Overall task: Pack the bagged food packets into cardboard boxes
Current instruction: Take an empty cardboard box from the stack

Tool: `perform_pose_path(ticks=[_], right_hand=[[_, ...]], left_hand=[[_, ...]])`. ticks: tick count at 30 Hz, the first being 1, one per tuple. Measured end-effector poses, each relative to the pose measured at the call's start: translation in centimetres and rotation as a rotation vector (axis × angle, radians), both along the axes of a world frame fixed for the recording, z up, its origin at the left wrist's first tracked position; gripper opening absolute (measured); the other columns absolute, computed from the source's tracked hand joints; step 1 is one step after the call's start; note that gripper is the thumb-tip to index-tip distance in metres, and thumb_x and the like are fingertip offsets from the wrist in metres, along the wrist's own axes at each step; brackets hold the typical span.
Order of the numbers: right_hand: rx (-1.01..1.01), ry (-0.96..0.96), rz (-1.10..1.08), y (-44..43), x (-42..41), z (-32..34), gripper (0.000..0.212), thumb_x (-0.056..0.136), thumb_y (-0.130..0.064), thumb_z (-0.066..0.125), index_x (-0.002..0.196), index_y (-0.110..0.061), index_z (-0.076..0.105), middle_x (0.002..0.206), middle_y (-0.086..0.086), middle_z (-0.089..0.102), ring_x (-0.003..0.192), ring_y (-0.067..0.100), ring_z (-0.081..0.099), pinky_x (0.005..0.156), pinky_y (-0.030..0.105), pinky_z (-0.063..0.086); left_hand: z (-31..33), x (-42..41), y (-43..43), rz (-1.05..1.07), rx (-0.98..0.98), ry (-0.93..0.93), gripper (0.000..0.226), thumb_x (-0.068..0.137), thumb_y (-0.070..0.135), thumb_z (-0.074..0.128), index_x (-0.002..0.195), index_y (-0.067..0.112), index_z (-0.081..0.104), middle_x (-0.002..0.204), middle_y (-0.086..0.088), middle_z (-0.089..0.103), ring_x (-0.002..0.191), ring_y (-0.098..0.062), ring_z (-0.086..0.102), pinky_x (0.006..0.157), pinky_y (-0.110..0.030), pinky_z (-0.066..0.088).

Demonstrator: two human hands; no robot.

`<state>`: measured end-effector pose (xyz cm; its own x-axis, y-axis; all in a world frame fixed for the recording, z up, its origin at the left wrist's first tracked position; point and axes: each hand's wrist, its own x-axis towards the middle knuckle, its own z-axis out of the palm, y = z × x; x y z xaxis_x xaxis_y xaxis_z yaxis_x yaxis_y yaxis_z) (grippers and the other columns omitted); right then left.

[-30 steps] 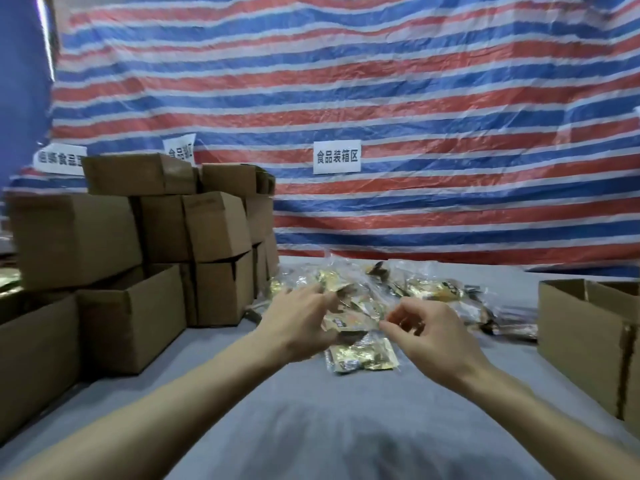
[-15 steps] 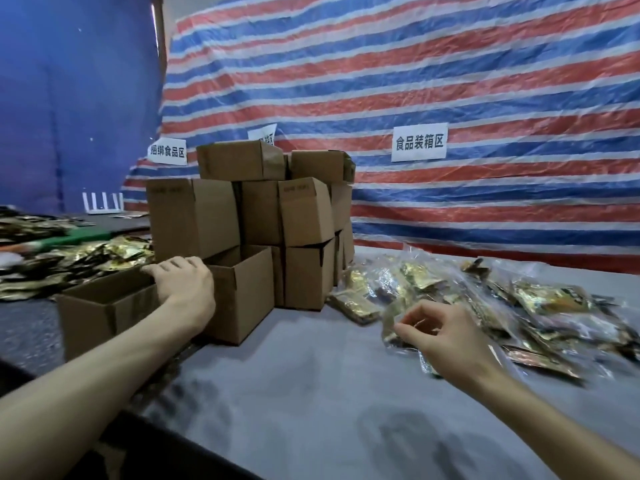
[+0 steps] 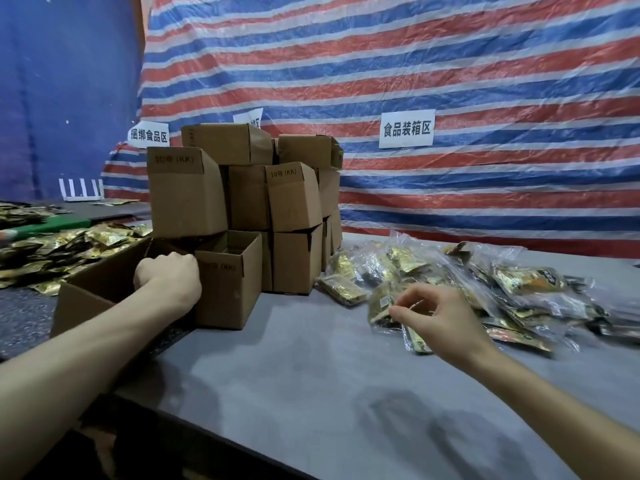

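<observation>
Head view: right grip point(image 3: 440, 317) is pinched, thumb and forefinger closed on the corner of a bag point(image 3: 379, 306) at the near edge of the pile point(image 3: 519, 285), which sprawls off toward 3 o'clock across the tabletop point(image 3: 311, 375). Taking it by a corner looks like the way to peel one bag off that slippery heap. Over at 9 o'clock, left grip point(image 3: 169, 280) is curled over the left rim of an open box point(image 3: 228, 296), fingertips hidden inside. I read that hold as steadying it or dragging it closer for loading. The box floor is out of sight, so its contents are anyone's guess. Behind at 12 o'clock stands the stack point(image 3: 242, 192) of boxes. Loose gold packets point(image 3: 69, 244) lie farther left, past a long box point(image 3: 86, 299).
</observation>
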<state>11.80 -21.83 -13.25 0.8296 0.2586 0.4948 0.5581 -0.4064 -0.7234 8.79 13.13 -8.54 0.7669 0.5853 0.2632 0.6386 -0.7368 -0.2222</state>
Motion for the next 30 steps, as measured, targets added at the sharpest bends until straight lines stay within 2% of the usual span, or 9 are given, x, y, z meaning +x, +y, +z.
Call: perform_pose_path(ticks=[3, 7, 11, 15, 19, 24, 28, 30], right_hand=[[0.009, 0.003, -0.006, -0.4, -0.3, 0.1, 0.013, 0.083, -0.008, 0.077, 0.073, -0.013, 0.073, 0.067, -0.003, 0.072, 0.055, 0.002, 0.06, 0.052, 0.015, 0.045], [-0.006, 0.002, -0.034, -1.2, -0.7, 0.4, 0.012, 0.084, -0.013, 0.078, 0.075, -0.018, 0.074, 0.07, -0.001, 0.073, 0.064, 0.013, 0.067, 0.063, 0.035, 0.054], [0.0, 0.003, -0.05, -2.1, -0.8, 0.7, 0.012, 0.084, -0.015, 0.079, 0.075, -0.02, 0.074, 0.072, 0.0, 0.074, 0.069, 0.022, 0.069, 0.066, 0.043, 0.056], [0.003, 0.0, -0.054, -2.7, -1.0, 0.7, 0.011, 0.084, -0.015, 0.079, 0.075, -0.017, 0.074, 0.071, 0.002, 0.073, 0.069, 0.026, 0.068, 0.064, 0.04, 0.053], [-0.002, -0.008, -0.044, -3.3, -1.0, 0.5, 0.014, 0.084, -0.014, 0.079, 0.072, -0.018, 0.074, 0.072, 0.002, 0.073, 0.068, 0.026, 0.066, 0.061, 0.033, 0.049], [-0.002, -0.021, -0.037, -4.0, -0.9, 0.4, 0.016, 0.084, -0.012, 0.079, 0.071, -0.02, 0.074, 0.078, 0.001, 0.074, 0.068, 0.021, 0.067, 0.057, 0.02, 0.047], [0.003, -0.03, -0.033, -4.2, -0.8, 0.2, 0.018, 0.083, -0.01, 0.079, 0.069, -0.02, 0.073, 0.074, 0.001, 0.074, 0.062, 0.014, 0.064, 0.055, 0.016, 0.044], [0.005, -0.031, -0.031, -4.3, -0.7, 0.1, 0.017, 0.083, -0.009, 0.079, 0.069, -0.018, 0.073, 0.071, 0.001, 0.072, 0.063, 0.018, 0.064, 0.054, 0.015, 0.043]], left_hand=[[0.5, -0.1, -0.6, -0.022, -0.009, 0.029, 0.033, 0.097, 0.006, 0.047, 0.124, 0.015, 0.062, 0.124, -0.008, 0.065, 0.117, -0.03, 0.063, 0.095, -0.046, 0.054], [1.5, -0.5, -1.4, -0.02, -0.02, 0.032, 0.032, 0.095, 0.006, 0.048, 0.123, 0.014, 0.062, 0.122, -0.009, 0.066, 0.115, -0.03, 0.063, 0.098, -0.045, 0.051], [2.4, -1.0, -3.1, -0.065, -0.014, 0.049, 0.035, 0.096, 0.01, 0.049, 0.129, 0.015, 0.06, 0.126, -0.009, 0.064, 0.118, -0.03, 0.062, 0.097, -0.044, 0.052], [2.9, -1.0, -5.0, -0.12, -0.01, 0.057, 0.036, 0.096, 0.013, 0.053, 0.131, 0.015, 0.06, 0.129, -0.007, 0.064, 0.121, -0.029, 0.061, 0.099, -0.043, 0.052], [3.1, -1.0, -7.0, -0.172, -0.007, 0.064, 0.037, 0.094, 0.012, 0.057, 0.131, 0.014, 0.059, 0.13, -0.007, 0.063, 0.122, -0.029, 0.06, 0.097, -0.04, 0.051], [2.8, -1.3, -9.1, -0.229, 0.023, 0.069, 0.037, 0.095, 0.009, 0.053, 0.131, 0.013, 0.057, 0.127, -0.007, 0.064, 0.119, -0.028, 0.061, 0.094, -0.038, 0.048], [2.3, -1.8, -11.1, -0.326, 0.042, 0.071, 0.023, 0.094, 0.006, 0.051, 0.114, 0.014, 0.058, 0.115, -0.007, 0.066, 0.108, -0.026, 0.063, 0.08, -0.034, 0.039], [2.2, -2.1, -12.5, -0.386, 0.047, 0.053, 0.014, 0.095, 0.006, 0.051, 0.104, 0.016, 0.054, 0.105, -0.006, 0.063, 0.098, -0.025, 0.06, 0.078, -0.033, 0.037]])
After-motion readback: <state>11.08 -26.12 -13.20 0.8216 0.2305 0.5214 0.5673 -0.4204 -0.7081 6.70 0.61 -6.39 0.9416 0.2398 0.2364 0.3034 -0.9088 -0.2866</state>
